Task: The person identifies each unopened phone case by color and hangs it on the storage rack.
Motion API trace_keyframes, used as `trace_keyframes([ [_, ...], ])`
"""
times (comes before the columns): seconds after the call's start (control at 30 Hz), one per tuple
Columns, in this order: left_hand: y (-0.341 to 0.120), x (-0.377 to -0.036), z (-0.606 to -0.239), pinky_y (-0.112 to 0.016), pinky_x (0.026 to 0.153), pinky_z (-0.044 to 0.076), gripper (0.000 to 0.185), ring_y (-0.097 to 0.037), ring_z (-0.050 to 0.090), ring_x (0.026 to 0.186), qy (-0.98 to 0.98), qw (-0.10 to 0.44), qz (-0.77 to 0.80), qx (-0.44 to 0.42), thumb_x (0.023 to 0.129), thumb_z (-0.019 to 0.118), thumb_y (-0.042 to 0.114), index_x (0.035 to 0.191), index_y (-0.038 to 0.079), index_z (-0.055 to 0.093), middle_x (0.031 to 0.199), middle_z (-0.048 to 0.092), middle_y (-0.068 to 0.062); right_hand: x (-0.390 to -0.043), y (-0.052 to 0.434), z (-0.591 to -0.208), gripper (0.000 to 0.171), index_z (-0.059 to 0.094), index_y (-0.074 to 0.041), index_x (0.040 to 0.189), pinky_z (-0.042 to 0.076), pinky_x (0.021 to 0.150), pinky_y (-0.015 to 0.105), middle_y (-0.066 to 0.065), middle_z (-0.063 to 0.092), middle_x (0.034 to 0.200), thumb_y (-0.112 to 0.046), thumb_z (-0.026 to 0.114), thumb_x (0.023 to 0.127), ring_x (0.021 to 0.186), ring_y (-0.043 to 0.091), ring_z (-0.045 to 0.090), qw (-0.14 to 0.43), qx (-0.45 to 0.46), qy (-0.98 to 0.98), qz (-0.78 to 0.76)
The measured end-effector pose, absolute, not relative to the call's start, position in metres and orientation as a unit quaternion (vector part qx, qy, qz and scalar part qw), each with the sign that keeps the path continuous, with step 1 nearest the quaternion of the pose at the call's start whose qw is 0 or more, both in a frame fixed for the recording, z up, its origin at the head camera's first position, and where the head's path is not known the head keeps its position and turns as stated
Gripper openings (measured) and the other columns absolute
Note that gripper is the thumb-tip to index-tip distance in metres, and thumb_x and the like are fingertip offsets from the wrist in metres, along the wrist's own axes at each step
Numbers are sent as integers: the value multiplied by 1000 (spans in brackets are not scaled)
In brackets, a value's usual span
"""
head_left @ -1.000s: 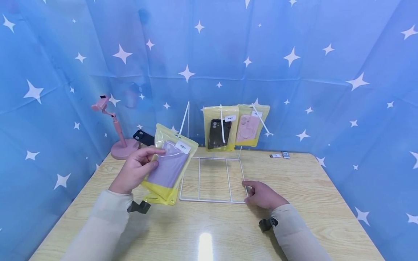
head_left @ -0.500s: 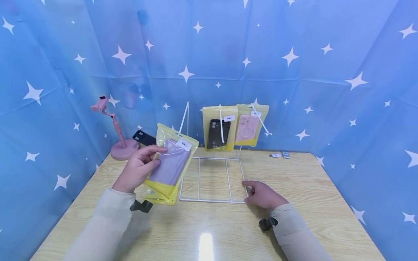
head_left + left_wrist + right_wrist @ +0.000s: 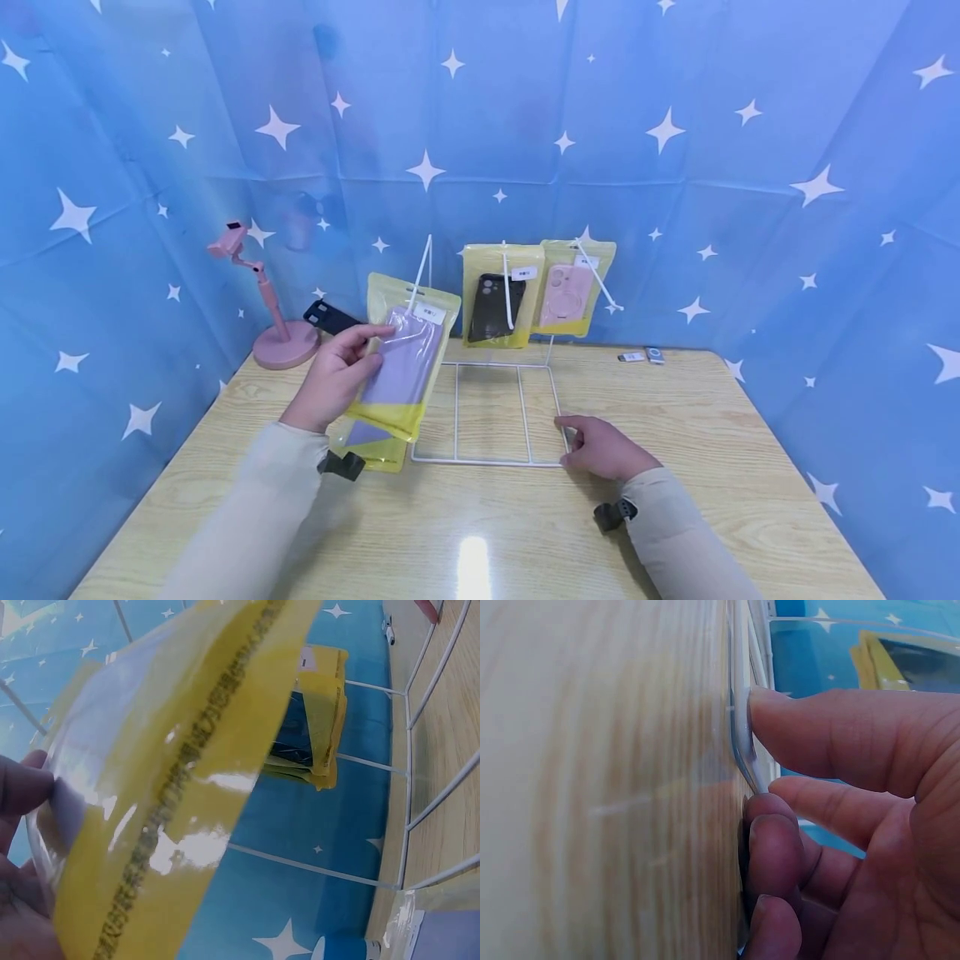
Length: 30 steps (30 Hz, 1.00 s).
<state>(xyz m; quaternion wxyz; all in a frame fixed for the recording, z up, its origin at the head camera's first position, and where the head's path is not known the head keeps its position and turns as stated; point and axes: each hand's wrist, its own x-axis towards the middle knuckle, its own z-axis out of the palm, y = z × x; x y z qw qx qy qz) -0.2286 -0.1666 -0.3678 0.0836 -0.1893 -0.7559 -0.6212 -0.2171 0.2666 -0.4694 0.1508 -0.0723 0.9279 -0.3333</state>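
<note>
My left hand [image 3: 333, 379] pinches the left edge of a yellow-and-clear pouch [image 3: 401, 358] with a purple phone case inside. The pouch tilts at the left prong [image 3: 420, 271] of a white wire rack [image 3: 487, 461]. That prong's front end shows before the pouch, by its hanging slot; whether it runs through the slot I cannot tell. In the left wrist view, the pouch's printed yellow bottom [image 3: 180, 787] hides much of the rack. With thumb and curled fingers, my right hand [image 3: 606, 448] holds the rack's base wire [image 3: 742, 742] at the front right corner.
Pouches with a black phone case [image 3: 501, 304] and a pink phone case [image 3: 566, 293] hang on the other prongs. Another purple-case pouch [image 3: 386, 454] lies below my left hand. A pink stand [image 3: 285, 343], a black phone case [image 3: 330, 317] and two small items [image 3: 655, 356] stand or lie behind.
My left hand has moved right and slightly up with the pouch, which now stands more upright at the left prong. The pouch lying beneath shows more. My right hand stays on the rack.
</note>
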Motion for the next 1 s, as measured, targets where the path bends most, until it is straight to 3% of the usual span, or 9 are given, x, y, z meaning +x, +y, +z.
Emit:
trace_keyframes([
  [0.4, -148, -262, -363, -22, 61, 38, 43, -14, 41, 72, -764, 90, -619, -161, 103, 58, 1, 143, 15, 66, 91, 43, -6, -217, 269, -467, 68, 57, -7, 151, 44, 64, 35, 6, 59, 86, -8, 81, 88, 75, 22, 52, 151, -78, 926, -338],
  [0.63, -139, -280, -362, -23, 51, 36, 46, -14, 37, 62, -761, 78, -630, -137, 103, 55, 4, 144, 23, 65, 78, 37, -3, -216, 267, -469, 68, 57, -7, 151, 43, 62, 36, 7, 58, 84, -7, 81, 87, 73, 22, 52, 149, -73, 926, -340],
  [0.87, -134, -292, -365, -22, 57, 41, 48, -16, 45, 73, -767, 67, -630, -106, 105, 54, 9, 147, 31, 62, 96, 47, -6, -216, 266, -470, 68, 57, -9, 152, 43, 60, 36, 7, 58, 82, -7, 80, 88, 70, 22, 52, 151, -66, 924, -344],
  [1.0, -135, -298, -368, -23, 57, 43, 50, -15, 46, 72, -766, 70, -631, -105, 104, 53, 8, 148, 30, 61, 88, 45, -5, -217, 265, -470, 68, 57, -8, 151, 43, 59, 36, 7, 58, 82, -8, 81, 87, 70, 22, 52, 149, -71, 925, -343],
])
